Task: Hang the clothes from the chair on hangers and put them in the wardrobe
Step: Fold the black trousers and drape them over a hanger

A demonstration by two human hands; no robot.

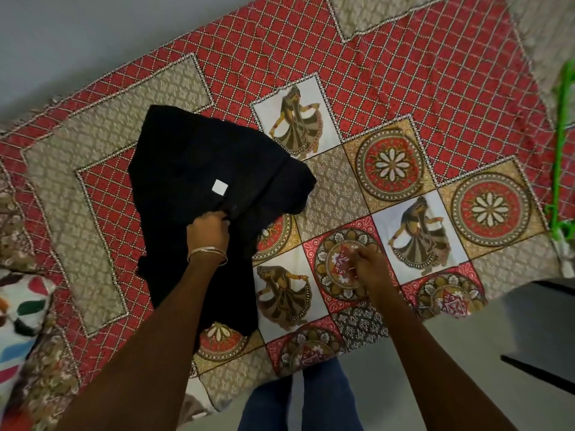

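We observe a black garment (214,178) lying crumpled on the patterned bedspread (404,73), left of centre, a small white tag (219,186) facing up. Our left hand (209,233), bangles (208,255) at the wrist, pinches a fold of the garment's near edge, fingers closed on the cloth. Our right hand (371,264) hovers above the bedspread to the right, holding nothing, fingers loosely curled and slightly blurred. A green hanger (561,169) lies at the bed's far right edge, well apart from the garment.
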